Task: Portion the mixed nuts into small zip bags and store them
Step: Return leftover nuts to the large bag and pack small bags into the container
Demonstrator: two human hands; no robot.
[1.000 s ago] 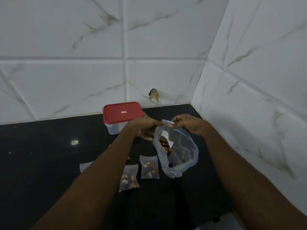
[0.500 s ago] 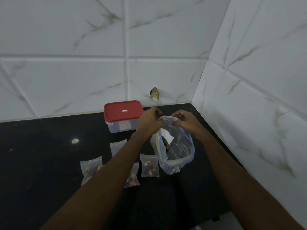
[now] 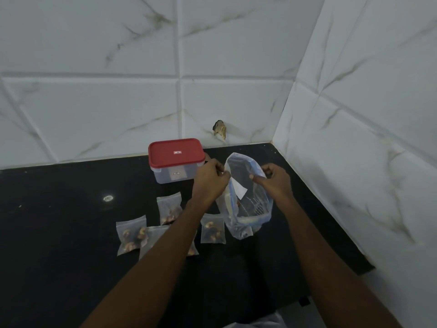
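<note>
A large clear zip bag (image 3: 248, 204) with a white label and a few nuts at its bottom stands on the black counter (image 3: 59, 233). Its mouth is pulled wide. My left hand (image 3: 210, 181) pinches the left rim and my right hand (image 3: 275, 179) pinches the right rim. Several small zip bags of nuts lie flat to the left: one (image 3: 212, 228) beside the big bag, one (image 3: 169, 207) behind my left forearm, one (image 3: 130, 235) furthest left, and one (image 3: 151, 240) partly hidden under my forearm.
A clear box with a red lid (image 3: 176, 159) stands shut by the back wall, just left of my left hand. White tiled walls close the back and right. The counter's front edge (image 3: 364, 268) ends at lower right.
The big bag's mouth has been pulled open wide, and my hands have moved apart along its rim. The view has shifted, and more small bags show to the left.
</note>
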